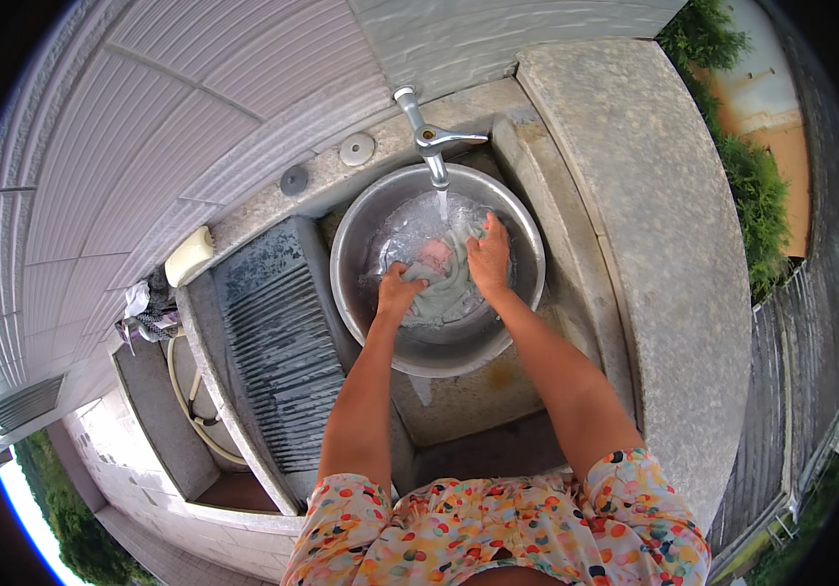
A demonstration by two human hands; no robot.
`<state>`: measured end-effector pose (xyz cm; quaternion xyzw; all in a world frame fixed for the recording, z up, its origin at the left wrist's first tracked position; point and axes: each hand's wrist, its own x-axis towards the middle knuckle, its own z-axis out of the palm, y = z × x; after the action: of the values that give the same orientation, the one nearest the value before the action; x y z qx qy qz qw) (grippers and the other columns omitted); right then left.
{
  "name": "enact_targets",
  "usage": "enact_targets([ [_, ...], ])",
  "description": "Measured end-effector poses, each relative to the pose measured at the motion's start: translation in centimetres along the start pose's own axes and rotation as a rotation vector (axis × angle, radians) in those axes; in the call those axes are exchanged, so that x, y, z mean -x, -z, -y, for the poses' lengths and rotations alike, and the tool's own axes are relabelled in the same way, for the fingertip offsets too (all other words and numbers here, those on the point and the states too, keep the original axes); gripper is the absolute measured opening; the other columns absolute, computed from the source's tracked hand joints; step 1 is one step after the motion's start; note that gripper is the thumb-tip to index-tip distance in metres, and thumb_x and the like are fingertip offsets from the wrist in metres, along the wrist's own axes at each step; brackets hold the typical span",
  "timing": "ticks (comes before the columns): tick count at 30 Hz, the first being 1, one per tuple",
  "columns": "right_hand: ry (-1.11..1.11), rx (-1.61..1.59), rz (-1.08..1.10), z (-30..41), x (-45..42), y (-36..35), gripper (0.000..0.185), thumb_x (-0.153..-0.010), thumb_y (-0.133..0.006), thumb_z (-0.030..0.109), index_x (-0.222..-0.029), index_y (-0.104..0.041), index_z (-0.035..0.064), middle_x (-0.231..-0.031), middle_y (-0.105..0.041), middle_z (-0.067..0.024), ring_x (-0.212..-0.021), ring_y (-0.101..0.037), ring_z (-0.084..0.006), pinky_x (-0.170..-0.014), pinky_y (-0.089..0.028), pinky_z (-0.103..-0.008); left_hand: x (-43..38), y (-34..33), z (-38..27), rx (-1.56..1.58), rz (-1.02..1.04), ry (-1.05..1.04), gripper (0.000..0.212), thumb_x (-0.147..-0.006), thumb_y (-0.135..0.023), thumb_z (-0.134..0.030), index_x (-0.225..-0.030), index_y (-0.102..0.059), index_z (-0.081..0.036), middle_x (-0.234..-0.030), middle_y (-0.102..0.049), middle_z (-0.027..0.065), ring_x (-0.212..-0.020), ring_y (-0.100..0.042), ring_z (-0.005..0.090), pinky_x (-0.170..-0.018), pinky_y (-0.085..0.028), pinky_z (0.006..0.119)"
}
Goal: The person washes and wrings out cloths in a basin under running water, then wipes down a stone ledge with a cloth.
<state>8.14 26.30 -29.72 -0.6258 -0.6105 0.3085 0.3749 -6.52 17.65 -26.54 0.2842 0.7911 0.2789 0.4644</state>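
A round stainless steel basin (434, 359) stands in a stone sink (478, 406), with water and a wet grey-green cloth (449, 289) in it. Over the cloth's left part, my left hand (396, 293) has its fingers and thumb closed on the fabric. On the right, my right hand (490, 256) grips the cloth's other side, its index finger raised. A pink patch (435, 254) shows between the hands; whether it is print or another cloth I cannot tell. Water runs from a chrome tap (434, 157) into the basin.
Left of the basin slopes a ridged washboard (280, 359). A cream soap bar (189, 256) and two round stoppers, one dark (293, 180) and one metal (356, 149), lie on the back ledge. A coiled hose (192, 395) sits in the left compartment. A stone counter (654, 242) is at right.
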Motion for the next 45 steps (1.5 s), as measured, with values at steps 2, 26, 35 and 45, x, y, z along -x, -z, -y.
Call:
enact_targets([
  [2, 0.07, 0.076, -0.013, -0.5, -0.6, -0.3, 0.051, -0.07, -0.06, 0.013, -0.116, -0.043, 0.0009, -0.102, -0.053, -0.0163, -0.07, -0.054, -0.0265, -0.068, -0.044, -0.034, 0.1, -0.4, 0.8, 0.107, -0.03, 0.011, 0.038, -0.069, -0.066, -0.013, -0.103, -0.054, -0.002, -0.086, -0.06, 0.0122, -0.071, -0.058, 0.0181, -0.065, -0.047, 0.033],
  [26, -0.286, -0.667, 0.282, 8.7, -1.3, 11.3, 0.006, -0.088, -0.046, 0.011, -0.089, -0.046, 0.005, -0.074, -0.052, -0.0019, -0.057, -0.05, -0.0069, -0.045, -0.041, -0.0205, 3.7, 8.0, -3.9, 0.196, -0.564, -0.517, 0.013, -0.079, -0.062, -0.014, -0.081, -0.063, -0.001, -0.072, -0.057, 0.0014, -0.065, -0.048, 0.0087, -0.057, -0.04, 0.023],
  [35, -0.07, -0.81, 0.324, 10.8, -2.5, 11.6, 0.005, -0.085, -0.047, 0.004, -0.091, -0.047, 0.004, -0.076, -0.053, -0.0029, -0.063, -0.051, -0.0094, -0.057, -0.043, -0.0229, 4.5, 10.8, -8.8, 0.209, -0.502, -0.716, 0.005, -0.076, -0.061, -0.003, -0.074, -0.057, 0.001, -0.074, -0.053, 0.0025, -0.065, -0.045, 0.0112, -0.059, -0.038, 0.023],
  [45, 0.299, 0.108, 0.454, 4.0, 2.1, 11.5, 0.02, -0.067, -0.051, -0.003, -0.086, -0.056, -0.0011, -0.085, -0.057, -0.0178, -0.077, -0.056, -0.0311, -0.067, -0.046, -0.0366, 3.9, 8.5, -1.1, -0.439, 0.126, -0.411, 0.022, -0.067, -0.065, -0.004, -0.089, -0.063, -0.003, -0.087, -0.058, 0.0098, -0.073, -0.057, 0.0214, -0.069, -0.045, 0.029],
])
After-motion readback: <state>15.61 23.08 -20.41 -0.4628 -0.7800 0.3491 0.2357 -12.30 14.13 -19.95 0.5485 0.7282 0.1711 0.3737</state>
